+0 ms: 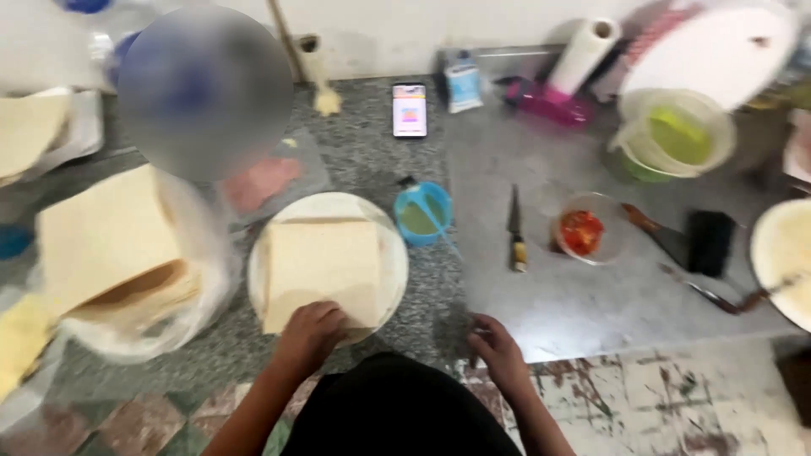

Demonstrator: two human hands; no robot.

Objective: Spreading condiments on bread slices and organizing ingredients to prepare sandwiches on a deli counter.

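Observation:
A square slice of white bread (321, 262) lies on a round white plate (397, 270) near the counter's front edge. My left hand (311, 331) rests on the near edge of the slice, fingers curled over it. My right hand (498, 348) sits at the counter's front edge to the right of the plate, fingers loosely bent, holding nothing. A small blue bowl (422, 214) of green sauce with a utensil in it stands just beyond the plate.
A bag of sliced bread (127, 262) lies at left. A knife (515, 232), a bowl of red sauce (585, 230), a phone (410, 110), a paper-towel roll (583, 55), a clear jug with green contents (672, 135), a spatula (663, 236) and a pan (781, 253) lie further off.

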